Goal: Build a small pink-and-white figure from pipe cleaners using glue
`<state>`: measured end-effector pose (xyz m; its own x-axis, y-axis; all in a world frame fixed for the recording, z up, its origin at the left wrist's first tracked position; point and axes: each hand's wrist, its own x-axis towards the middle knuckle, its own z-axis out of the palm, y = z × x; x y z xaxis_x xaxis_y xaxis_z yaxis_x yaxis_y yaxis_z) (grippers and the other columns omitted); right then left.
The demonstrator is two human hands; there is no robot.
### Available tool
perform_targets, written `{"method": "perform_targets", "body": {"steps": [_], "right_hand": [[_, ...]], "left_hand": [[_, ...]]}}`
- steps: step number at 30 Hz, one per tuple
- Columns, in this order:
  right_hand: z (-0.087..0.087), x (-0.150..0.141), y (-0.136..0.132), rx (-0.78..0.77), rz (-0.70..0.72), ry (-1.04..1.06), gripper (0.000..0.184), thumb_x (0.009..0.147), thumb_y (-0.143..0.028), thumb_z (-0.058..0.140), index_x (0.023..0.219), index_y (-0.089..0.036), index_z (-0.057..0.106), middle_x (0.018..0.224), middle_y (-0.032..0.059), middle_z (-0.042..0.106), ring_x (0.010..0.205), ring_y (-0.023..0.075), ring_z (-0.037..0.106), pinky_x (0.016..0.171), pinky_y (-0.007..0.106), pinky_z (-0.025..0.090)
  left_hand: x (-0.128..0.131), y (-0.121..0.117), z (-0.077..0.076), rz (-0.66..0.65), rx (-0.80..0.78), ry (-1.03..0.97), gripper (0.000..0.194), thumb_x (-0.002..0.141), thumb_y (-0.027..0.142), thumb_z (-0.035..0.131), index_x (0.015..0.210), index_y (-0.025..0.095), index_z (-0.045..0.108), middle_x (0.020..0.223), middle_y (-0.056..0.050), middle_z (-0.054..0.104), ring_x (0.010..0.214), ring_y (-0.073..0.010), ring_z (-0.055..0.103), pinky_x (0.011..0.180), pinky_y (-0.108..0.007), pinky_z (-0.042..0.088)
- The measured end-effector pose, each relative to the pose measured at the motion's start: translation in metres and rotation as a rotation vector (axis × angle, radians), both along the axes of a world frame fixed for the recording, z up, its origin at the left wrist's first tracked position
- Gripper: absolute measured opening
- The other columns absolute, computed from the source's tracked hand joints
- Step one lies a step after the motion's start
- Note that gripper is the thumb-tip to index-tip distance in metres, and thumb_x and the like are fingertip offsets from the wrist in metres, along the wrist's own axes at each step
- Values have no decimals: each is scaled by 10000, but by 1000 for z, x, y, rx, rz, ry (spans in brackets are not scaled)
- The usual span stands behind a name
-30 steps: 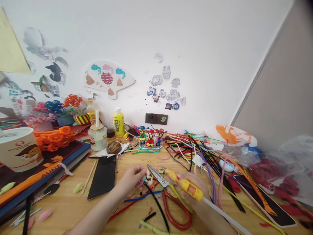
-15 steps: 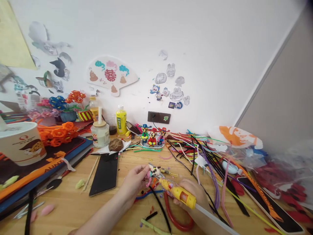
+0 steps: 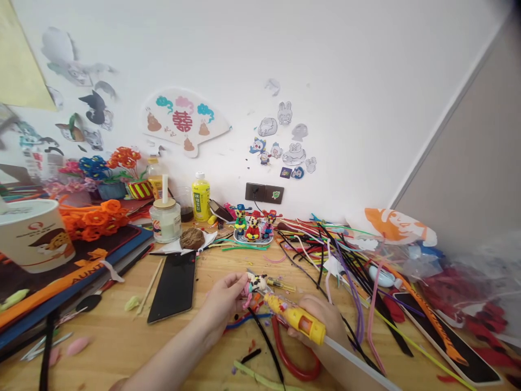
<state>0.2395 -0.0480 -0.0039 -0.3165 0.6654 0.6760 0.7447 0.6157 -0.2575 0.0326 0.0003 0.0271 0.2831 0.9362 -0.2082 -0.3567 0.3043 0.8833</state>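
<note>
In my left hand (image 3: 228, 290), pinched between thumb and fingertips, is a small fuzzy figure (image 3: 256, 283) with white, black, pink and turquoise parts. My right hand (image 3: 321, 315) is wrapped around a yellow hot glue gun (image 3: 296, 317), with a long translucent glue stick (image 3: 358, 364) running out of its back end. The gun's nozzle points at the figure's lower side, close to it; whether they touch I cannot tell. Behind the gun lies a small screwdriver (image 3: 281, 284) with a clear yellow handle. Red-handled pliers or scissors (image 3: 295, 369) lie under the gun, partly hidden.
Three finished-looking figures (image 3: 254, 227) stand on a small tray (image 3: 248, 240) at the back. Loose pipe cleaners (image 3: 325, 244) heap to the right. A black phone (image 3: 173, 288) lies left of my hands, with a jar (image 3: 165, 220), a yellow bottle (image 3: 201, 196) and a paper cup (image 3: 35, 233) beyond.
The view has shifted slightly. The glue gun's nozzle has moved a little left, closer in against the figure. Both hands keep their holds.
</note>
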Motion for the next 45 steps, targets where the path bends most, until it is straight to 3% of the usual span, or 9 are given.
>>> {"method": "perform_targets", "body": {"steps": [6, 13, 22, 45], "right_hand": [[5, -4, -3, -31, -51, -7, 522, 795, -630, 345, 623, -175, 532, 559, 9, 522, 507, 125, 499, 460, 231, 337], [3, -5, -1, 100, -98, 13, 510, 796, -615, 367, 585, -176, 521, 505, 1, 490, 454, 119, 465, 424, 245, 293], [-3, -4, -2, 48, -96, 33, 497, 790, -614, 377, 631, -172, 541, 540, 2, 493, 490, 125, 477, 457, 246, 311], [-8, 2, 2, 47, -118, 25, 452, 785, -592, 404, 636, -185, 530, 538, 17, 507, 512, 152, 510, 457, 264, 343]], "left_hand": [[1, -1, 1, 14, -7, 6, 404, 509, 435, 738, 581, 154, 456, 451, 73, 470, 398, -46, 433, 418, -163, 299], [0, 0, -1, -2, -5, 7, 389, 531, 424, 725, 566, 153, 448, 453, 67, 475, 407, -51, 459, 433, -160, 299], [-1, 0, -3, -21, 10, 13, 384, 564, 429, 702, 567, 157, 430, 438, 61, 483, 398, -51, 440, 420, -156, 264], [-1, 0, 0, 21, -18, -12, 389, 526, 413, 735, 550, 151, 449, 456, 77, 457, 403, -38, 429, 453, -165, 331]]}}
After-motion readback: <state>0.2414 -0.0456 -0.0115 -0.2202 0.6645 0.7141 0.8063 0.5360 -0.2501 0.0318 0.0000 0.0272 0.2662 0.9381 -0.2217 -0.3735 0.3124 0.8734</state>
